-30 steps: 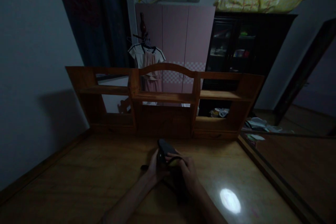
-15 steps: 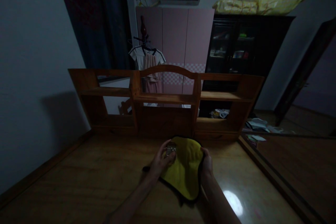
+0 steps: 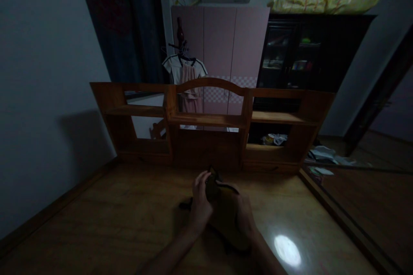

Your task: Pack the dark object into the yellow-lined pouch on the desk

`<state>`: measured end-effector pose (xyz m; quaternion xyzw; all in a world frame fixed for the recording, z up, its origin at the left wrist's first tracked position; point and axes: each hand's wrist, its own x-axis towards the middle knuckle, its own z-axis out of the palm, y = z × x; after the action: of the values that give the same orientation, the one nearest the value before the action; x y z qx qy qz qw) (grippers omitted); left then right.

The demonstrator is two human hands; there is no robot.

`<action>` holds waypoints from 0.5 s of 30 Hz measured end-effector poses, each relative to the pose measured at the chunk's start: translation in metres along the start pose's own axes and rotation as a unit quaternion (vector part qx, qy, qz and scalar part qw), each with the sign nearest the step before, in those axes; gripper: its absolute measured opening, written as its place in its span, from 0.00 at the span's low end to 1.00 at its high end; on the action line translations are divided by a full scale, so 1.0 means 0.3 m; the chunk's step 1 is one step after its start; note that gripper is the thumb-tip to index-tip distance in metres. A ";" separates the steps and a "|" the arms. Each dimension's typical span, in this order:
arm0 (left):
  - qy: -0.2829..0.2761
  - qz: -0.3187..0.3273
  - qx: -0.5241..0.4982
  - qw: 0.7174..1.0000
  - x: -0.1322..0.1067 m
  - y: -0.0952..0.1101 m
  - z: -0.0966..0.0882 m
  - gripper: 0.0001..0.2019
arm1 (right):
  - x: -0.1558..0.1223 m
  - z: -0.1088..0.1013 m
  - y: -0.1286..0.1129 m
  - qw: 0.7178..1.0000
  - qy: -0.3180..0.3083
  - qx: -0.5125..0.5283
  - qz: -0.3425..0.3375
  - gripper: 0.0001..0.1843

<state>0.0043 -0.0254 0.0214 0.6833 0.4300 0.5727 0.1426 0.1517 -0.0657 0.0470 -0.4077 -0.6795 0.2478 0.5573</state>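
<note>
A yellow cloth with a dark border (image 3: 226, 215) is in front of me over the wooden tabletop, now dim and in shadow. My left hand (image 3: 200, 200) is closed at its upper left, around a small clear glass thing that the folded cloth and fingers mostly hide. My right hand (image 3: 244, 212) grips the right part of the cloth, its fingers partly hidden and blurred. A fold of cloth is drawn over toward the left fingers. Beside my left wrist a short dark strip (image 3: 185, 205) sticks out; I cannot tell if it belongs to the cloth.
A wooden shelf unit (image 3: 206, 117) runs along the back of the wooden tabletop (image 3: 135, 215). A raised wooden edge (image 3: 335, 215) borders the right side, and a wall (image 3: 41, 107) rises on the left. A bright light reflection lies at the front right.
My right hand has moved left and folded the cloth's upper part toward my left hand. The clear glass thing, visible before, is now mostly covered. The view has shifted slightly, and the cloth looks darker.
</note>
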 end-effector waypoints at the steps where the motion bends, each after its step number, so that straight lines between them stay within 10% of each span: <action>1: -0.006 0.005 0.003 1.000 -0.001 0.002 -0.007 0.26 | -0.003 0.006 -0.017 0.999 -0.024 -0.029 -0.028 0.21; 9: -0.065 0.059 0.096 0.991 -0.016 0.053 -0.067 0.26 | -0.003 0.026 -0.075 0.973 -0.103 -0.153 -0.142 0.24; 15: -0.088 0.150 0.179 0.968 -0.026 0.050 -0.080 0.30 | -0.045 0.047 -0.018 0.999 -0.021 -0.032 -0.005 0.20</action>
<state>-0.0108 -0.0473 0.0338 0.8019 0.4040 0.4389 -0.0326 0.1372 -0.0781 0.0402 -0.4172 -0.7006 0.2316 0.5305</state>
